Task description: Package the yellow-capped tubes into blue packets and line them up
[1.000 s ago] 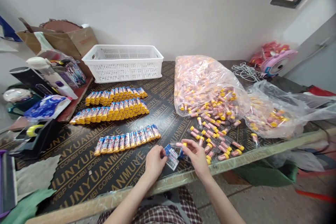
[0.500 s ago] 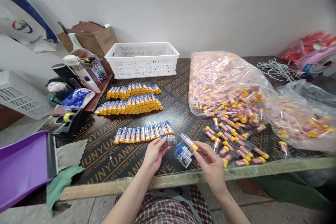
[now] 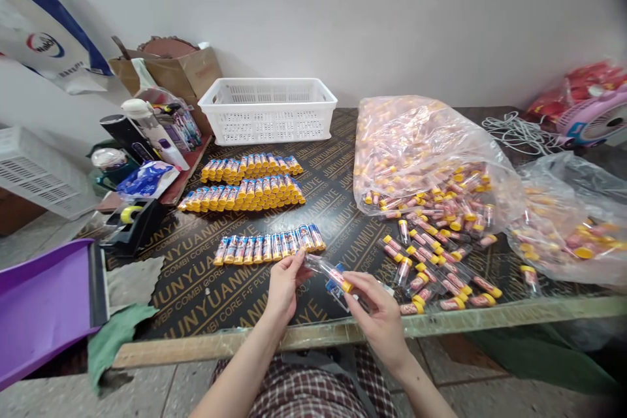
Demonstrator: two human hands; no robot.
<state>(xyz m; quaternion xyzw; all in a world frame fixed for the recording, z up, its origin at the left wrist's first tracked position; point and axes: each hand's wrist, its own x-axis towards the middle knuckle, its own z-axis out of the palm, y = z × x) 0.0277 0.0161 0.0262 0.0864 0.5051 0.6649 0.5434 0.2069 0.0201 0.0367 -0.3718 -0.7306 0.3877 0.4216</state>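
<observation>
My right hand (image 3: 375, 307) pinches the yellow cap end of a clear plastic tube (image 3: 323, 270) with a pink-labelled piece inside. The tube points up and left, its clear end touching the fingers of my left hand (image 3: 285, 284). My left thumb and fingers are closed on a clear printed film sleeve at that end. Whether the tube has entered the sleeve, I cannot tell. Flat printed sleeves (image 3: 337, 290) lie on the table, partly hidden under the tube and my right hand. Beyond my left hand stretches a row of blue-wrapped tubes (image 3: 267, 248).
Two more stacks of wrapped tubes (image 3: 242, 194) lie behind the row. A white basket (image 3: 274, 124) stands against the wall. Loose yellow-capped tubes (image 3: 441, 261) spill from a big clear bag (image 3: 416, 137) on the right. A tape dispenser (image 3: 132, 222) and purple dustpan (image 3: 49, 307) are left.
The tube has moved left and slightly down with my right hand. Its clear end now meets my left fingers, where the film sleeve was held apart from it.
</observation>
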